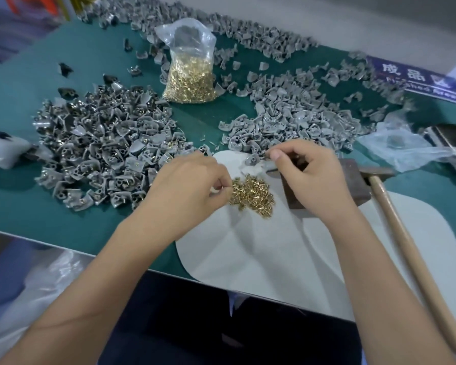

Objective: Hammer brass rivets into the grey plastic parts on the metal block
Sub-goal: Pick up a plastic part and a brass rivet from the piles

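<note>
— How many hands are at work, and on what?

— Two. The left hand (192,180) has its fingertips pinched together at the edge of the loose rivet heap (252,192), on one rivet as far as I can tell. The right hand (308,175) is curled above the metal block (353,191), thumb and forefinger closed on something small and grey; I cannot tell what it is.

— Where are the plastic parts?

— In two big piles on the green table (24,206): the left pile (100,154), with brass showing in many pieces, and the right pile (295,114). A long band of more parts (248,35) runs along the far edge. Too many to count.

— And the rest?

— One bag of rivets (190,72) standing between the piles, one hammer (406,233) lying just right of the block, one white mat (274,254) under the loose rivets, one blue sign (416,77).
</note>
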Demonstrator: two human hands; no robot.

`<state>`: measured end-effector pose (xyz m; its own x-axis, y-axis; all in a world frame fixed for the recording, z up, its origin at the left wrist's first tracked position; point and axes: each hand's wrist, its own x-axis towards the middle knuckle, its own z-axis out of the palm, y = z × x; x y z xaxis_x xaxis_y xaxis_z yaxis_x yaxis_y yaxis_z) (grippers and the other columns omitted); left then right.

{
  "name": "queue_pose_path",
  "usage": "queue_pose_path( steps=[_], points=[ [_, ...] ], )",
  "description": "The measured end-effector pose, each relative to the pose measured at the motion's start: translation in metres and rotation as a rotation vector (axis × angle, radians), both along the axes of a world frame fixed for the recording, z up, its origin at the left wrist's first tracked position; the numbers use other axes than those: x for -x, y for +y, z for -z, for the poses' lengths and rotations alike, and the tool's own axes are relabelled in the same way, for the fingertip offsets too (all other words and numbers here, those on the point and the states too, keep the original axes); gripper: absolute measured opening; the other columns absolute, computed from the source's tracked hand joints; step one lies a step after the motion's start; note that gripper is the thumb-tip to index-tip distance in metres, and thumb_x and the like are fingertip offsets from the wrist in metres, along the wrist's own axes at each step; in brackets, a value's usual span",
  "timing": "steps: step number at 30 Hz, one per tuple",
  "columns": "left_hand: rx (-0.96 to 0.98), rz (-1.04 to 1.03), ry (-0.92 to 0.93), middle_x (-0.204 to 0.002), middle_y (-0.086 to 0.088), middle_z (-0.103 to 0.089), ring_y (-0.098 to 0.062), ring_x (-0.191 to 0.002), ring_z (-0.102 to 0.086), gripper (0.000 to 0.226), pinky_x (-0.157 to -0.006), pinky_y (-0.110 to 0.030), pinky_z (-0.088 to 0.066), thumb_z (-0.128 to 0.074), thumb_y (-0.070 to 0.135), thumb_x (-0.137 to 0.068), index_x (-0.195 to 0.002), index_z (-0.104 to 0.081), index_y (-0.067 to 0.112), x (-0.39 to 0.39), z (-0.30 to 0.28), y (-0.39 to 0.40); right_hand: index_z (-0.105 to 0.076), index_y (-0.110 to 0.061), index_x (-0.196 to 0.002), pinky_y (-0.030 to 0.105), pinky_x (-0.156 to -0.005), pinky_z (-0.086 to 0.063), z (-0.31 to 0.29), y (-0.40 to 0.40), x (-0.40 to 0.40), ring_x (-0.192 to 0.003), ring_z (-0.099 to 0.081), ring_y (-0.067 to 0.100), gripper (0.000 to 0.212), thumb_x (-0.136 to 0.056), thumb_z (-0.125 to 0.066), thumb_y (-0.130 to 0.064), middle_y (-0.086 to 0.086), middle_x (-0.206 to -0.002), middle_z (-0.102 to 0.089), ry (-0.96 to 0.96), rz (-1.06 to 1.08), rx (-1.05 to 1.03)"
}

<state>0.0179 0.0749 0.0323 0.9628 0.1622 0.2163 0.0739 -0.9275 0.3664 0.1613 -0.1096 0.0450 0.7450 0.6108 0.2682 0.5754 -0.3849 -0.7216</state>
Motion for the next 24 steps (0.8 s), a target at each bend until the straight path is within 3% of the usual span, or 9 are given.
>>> queue_pose_path(
  steps=[3,6,9,14,17,21,24],
  points=[
    [0.264,-0.063,-0.093,-0.079,0.023,-0.059,0.005,-0.079,-0.049,0.009,-0.063,-0.017,-0.035,-0.063,0.038,-0.094,-0.086,-0.064,0.038,-0.009,-0.005,-0.002,-0.077,-0.026,-0.098,0.004,-0.07,-0.044,-0.001,-0.002,0.001,-0.083,-0.065,-0.007,0.01,-0.096,-0.069,-0.02,-0.023,-0.091,-0.072,0.044,-0.025,-0.084],
    [0.513,-0.057,-0.135,-0.082,0.021,-0.066,-0.002,-0.072,-0.055,0.01,-0.062,-0.019,-0.043,-0.064,0.038,-0.097,-0.087,-0.065,0.037,-0.028,-0.012,-0.01,-0.077,-0.025,-0.098,0.017,-0.071,-0.053,0.0,-0.003,0.004,-0.079,-0.069,0.005,0.009,-0.093,-0.074,-0.018,-0.01,-0.088,-0.075,0.109,-0.064,-0.202],
    [0.623,0.019,-0.136,-0.083,0.007,-0.072,-0.012,-0.073,-0.063,0.011,-0.068,-0.03,-0.051,-0.065,0.031,-0.099,-0.09,-0.07,0.029,-0.045,-0.018,-0.023,-0.078,-0.016,-0.102,0.022,-0.069,-0.059,0.0,-0.007,0.003,-0.08,-0.071,0.011,0.01,-0.093,-0.074,-0.014,-0.002,-0.09,-0.076,0.178,-0.091,-0.298],
    [0.808,0.026,-0.154,-0.082,0.007,-0.074,-0.002,-0.073,-0.06,0.014,-0.069,-0.02,-0.047,-0.066,0.033,-0.098,-0.087,-0.075,0.032,-0.057,-0.018,-0.032,-0.079,-0.009,-0.103,0.011,-0.068,-0.054,0.0,-0.013,0.003,-0.082,-0.07,0.0,0.014,-0.09,-0.075,-0.005,-0.005,-0.088,-0.076,0.164,-0.064,-0.413],
    [0.799,0.032,-0.159,-0.082,0.007,-0.075,-0.002,-0.07,-0.062,0.022,-0.064,-0.015,-0.046,-0.065,0.042,-0.096,-0.088,-0.077,0.025,-0.057,-0.018,-0.031,-0.08,-0.011,-0.098,0.027,-0.074,-0.059,0.002,-0.015,0.001,-0.087,-0.072,0.012,0.008,-0.092,-0.075,-0.01,0.0,-0.091,-0.076,0.137,-0.046,-0.42],
    [0.766,0.067,-0.18,-0.088,0.01,-0.077,-0.006,-0.083,-0.071,0.018,-0.072,-0.012,-0.051,-0.067,0.044,-0.094,-0.093,-0.078,0.03,-0.056,-0.018,-0.027,-0.078,-0.016,-0.093,0.021,-0.07,-0.052,0.005,-0.019,-0.004,-0.079,-0.066,0.006,0.005,-0.092,-0.074,-0.013,-0.011,-0.086,-0.072,0.077,-0.024,-0.358],
    [0.591,0.003,-0.169,-0.087,0.016,-0.074,-0.003,-0.082,-0.069,0.016,-0.071,-0.011,-0.048,-0.067,0.043,-0.096,-0.095,-0.077,0.031,-0.058,-0.012,-0.025,-0.078,-0.02,-0.094,0.04,-0.078,-0.055,0.011,-0.019,-0.004,-0.087,-0.066,0.014,0.005,-0.091,-0.073,-0.019,-0.013,-0.087,-0.072,-0.034,0.013,-0.231]
  ],
)
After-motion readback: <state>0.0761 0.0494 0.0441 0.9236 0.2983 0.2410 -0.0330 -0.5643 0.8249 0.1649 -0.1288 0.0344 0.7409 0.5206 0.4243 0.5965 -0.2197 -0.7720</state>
